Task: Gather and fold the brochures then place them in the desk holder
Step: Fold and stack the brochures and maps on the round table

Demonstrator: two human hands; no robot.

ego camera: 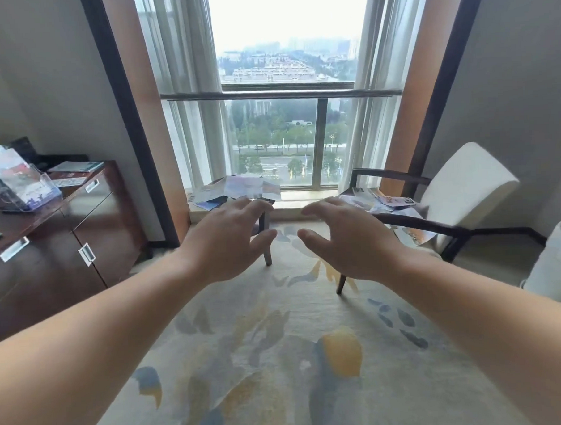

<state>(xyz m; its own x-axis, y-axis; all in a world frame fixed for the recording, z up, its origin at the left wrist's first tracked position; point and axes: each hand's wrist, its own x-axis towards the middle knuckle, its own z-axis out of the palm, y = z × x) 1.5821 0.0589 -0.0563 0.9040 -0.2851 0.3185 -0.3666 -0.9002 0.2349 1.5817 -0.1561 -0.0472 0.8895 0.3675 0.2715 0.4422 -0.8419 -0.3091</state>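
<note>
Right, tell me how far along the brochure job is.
Done: the holder already has brochures in it. In hand: nothing; left hand and right hand are open. Left: more lie loose on the table, chair and desk.

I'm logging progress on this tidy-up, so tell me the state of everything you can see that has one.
Left hand: open, empty.
Right hand: open, empty.
Side-table brochures: loose, overlapping, ungathered.
Chair brochures: scattered on the seat.
Desk holder: upright, some brochures inside.
Desk brochures: lying flat outside the holder.
Cabinet doors: closed.
Curtains: drawn apart.
</note>
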